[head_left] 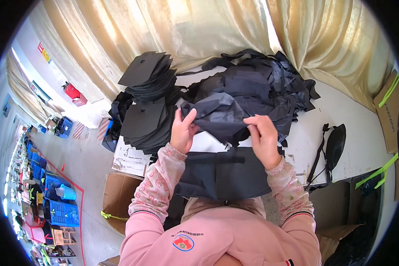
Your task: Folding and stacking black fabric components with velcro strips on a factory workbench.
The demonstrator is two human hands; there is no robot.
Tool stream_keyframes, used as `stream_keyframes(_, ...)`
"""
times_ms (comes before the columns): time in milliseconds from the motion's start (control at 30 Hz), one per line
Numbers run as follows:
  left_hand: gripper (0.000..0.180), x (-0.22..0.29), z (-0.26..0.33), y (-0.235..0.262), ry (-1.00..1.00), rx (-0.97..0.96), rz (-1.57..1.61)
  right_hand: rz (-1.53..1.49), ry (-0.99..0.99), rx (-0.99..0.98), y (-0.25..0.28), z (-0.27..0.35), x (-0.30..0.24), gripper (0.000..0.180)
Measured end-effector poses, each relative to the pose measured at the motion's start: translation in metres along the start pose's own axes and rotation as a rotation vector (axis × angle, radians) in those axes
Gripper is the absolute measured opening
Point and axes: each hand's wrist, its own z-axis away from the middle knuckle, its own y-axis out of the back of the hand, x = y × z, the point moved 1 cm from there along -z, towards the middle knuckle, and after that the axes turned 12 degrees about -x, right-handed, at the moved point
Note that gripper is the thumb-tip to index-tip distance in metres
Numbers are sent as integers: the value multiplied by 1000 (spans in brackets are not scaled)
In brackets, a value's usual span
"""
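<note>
A black fabric piece, thin and slightly shiny, is stretched between my two hands above the near edge of the table. My left hand grips its left end, thumb up along the cloth. On the other side, my right hand pinches the right end between thumb and fingers. Right behind it lies a large heap of black fabric pieces. Below the held cloth, a flat black fabric panel hangs over the table's front edge at my lap.
Stacks of stiff black sheets stand at the left of the white table. A black strapped pouch lies at the right. An open cardboard box is below on the left, and pale curtains hang behind.
</note>
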Motion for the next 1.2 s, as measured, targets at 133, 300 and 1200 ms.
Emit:
stream_keyframes(133,83,12,30,-46,-809,-34,-1383,6,-31,16,3,-18,-10,18)
stream_keyframes(300,54,-8,25,-68,-650,-335,-1453,133,280,-146,-15,-22,-36,26)
stream_keyframes(1200,36,42,30,16,-821,16,-1458,-122,-96,-320,19,30,-61,34)
